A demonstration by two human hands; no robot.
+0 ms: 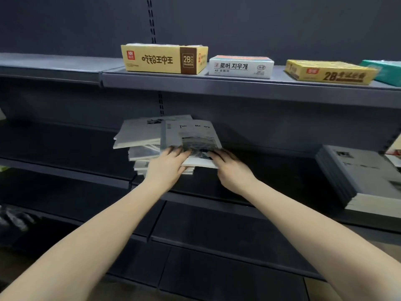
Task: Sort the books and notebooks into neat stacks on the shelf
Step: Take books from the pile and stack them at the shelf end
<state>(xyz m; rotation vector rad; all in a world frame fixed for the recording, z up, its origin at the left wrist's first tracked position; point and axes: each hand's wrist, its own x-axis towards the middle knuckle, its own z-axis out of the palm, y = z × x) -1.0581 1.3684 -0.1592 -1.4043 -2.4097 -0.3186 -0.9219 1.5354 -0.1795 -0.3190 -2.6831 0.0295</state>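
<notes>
An untidy pile of grey notebooks (pixel 138 135) lies on the middle shelf (pixel 271 170), its covers skewed at different angles. The top notebook (pixel 188 131), grey with black lettering and a dark photo, sits crooked on the pile. My left hand (pixel 167 165) grips the near left edge of that top notebook, thumb under it. My right hand (pixel 227 165) holds its near right corner, fingers laid over the cover. A neat stack of dark-spined books (pixel 355 174) stands at the right of the same shelf.
The upper shelf (pixel 238 88) carries a yellow pencil box (pixel 162 59), a white eraser box (pixel 240 66), another yellow box (pixel 329 72) and a teal box (pixel 388 71). Lower dark shelves (pixel 217 235) run below my arms. Dark objects lie at the far lower left (pixel 15 218).
</notes>
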